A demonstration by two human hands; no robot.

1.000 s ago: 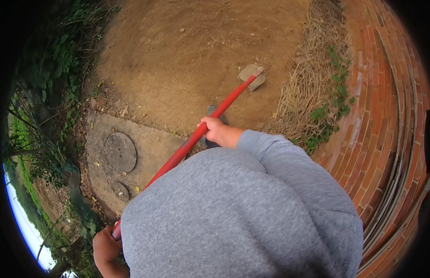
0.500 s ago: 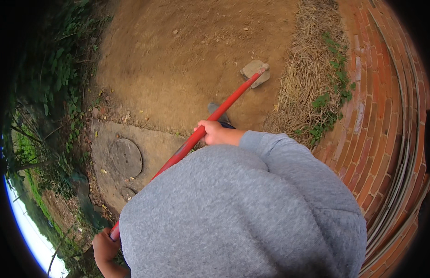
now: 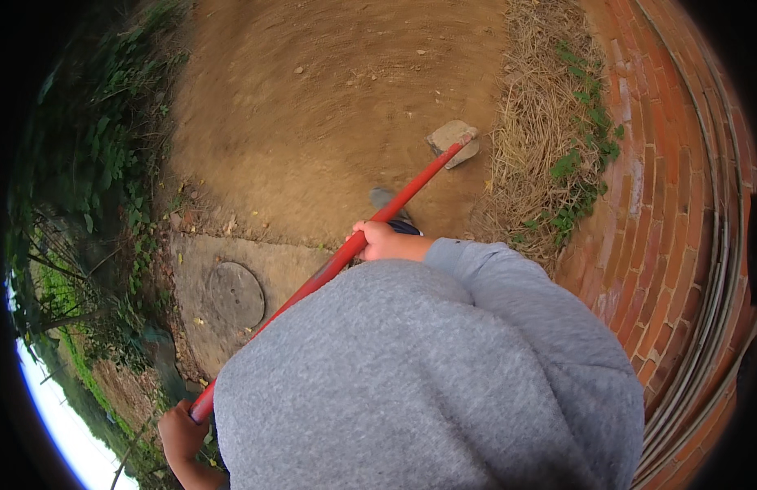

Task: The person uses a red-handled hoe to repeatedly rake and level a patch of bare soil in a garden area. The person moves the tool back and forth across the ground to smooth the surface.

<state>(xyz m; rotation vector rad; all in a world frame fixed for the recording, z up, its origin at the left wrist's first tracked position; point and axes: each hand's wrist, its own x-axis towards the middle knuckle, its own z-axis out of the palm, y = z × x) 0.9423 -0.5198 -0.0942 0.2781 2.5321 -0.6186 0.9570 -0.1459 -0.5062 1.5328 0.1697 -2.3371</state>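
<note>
A hoe with a long red handle (image 3: 325,269) slants from the lower left up to the right across my front. Its dirt-coated blade (image 3: 453,132) hangs over or rests on the bare soil; I cannot tell which. My right hand (image 3: 384,242) is wrapped round the middle of the handle. Down at the lower left, my left hand (image 3: 181,434) grips the handle's rear end. The stretch of handle between the hands is partly hidden by my grey sweatshirt. Just beyond my right hand, part of a grey shoe (image 3: 382,197) shows.
Brown soil (image 3: 288,147) with small stones stretches ahead. A concrete slab (image 3: 203,318) with a round cover (image 3: 237,294) lies left. Dry straw (image 3: 537,122) and a brick wall (image 3: 652,212) with pipes or cables (image 3: 703,351) border the right. Green bushes (image 3: 109,180) line the left.
The view has shifted slightly, so the slab and cover sit lower and further right. Both hands keep hold of the hoe, whose blade stays near the straw.
</note>
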